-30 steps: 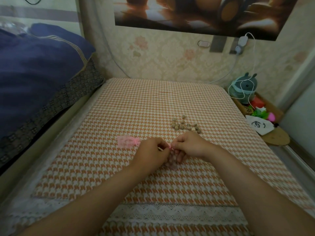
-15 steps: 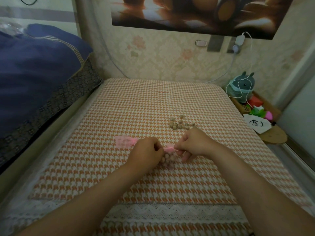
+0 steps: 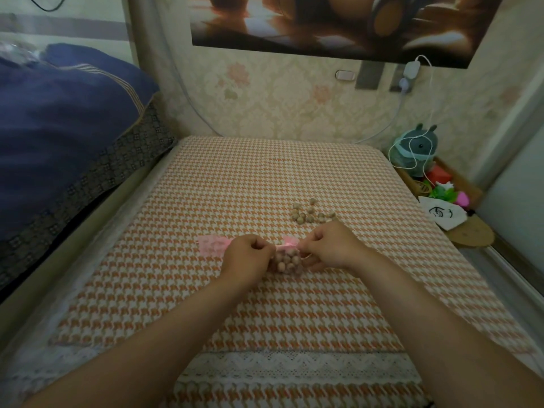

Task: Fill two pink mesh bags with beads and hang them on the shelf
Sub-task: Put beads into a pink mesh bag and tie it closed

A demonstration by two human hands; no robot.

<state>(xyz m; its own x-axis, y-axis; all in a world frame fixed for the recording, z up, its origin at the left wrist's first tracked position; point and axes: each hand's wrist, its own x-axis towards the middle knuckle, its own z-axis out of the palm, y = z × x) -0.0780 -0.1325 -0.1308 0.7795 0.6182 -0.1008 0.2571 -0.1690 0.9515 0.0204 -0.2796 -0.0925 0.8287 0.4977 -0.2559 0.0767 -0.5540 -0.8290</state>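
The left hand (image 3: 248, 257) is curling into a loose fist just left of the frame's centre, thumb and fingers pinching one end of a pink string (image 3: 286, 246). The right hand (image 3: 331, 248) is mirroring it just right of centre, fingers bent and pinching the other end. The string is running level, left to right, between the two fists, so the pull is going outward along that line.

The bag (image 3: 287, 262) is sitting directly between the hands, just below the string, bulging with beads and resting on the cloth (image 3: 265, 178). Its neck is pointing toward the top of the frame, with a little pink frill showing above the string. Judging by that, the neck is being cinched and the first bag is filled but not yet hung.

The second bag (image 3: 212, 245) is lying flat to the left of the left hand, its near end hidden behind the knuckles and its long axis also running left to right. It looks empty. The loose beads (image 3: 309, 213) are lying in a small cluster above the right hand, close to it. So the left hand is nearer the second bag and the right hand is nearer the beads. No shelf is plainly showing.
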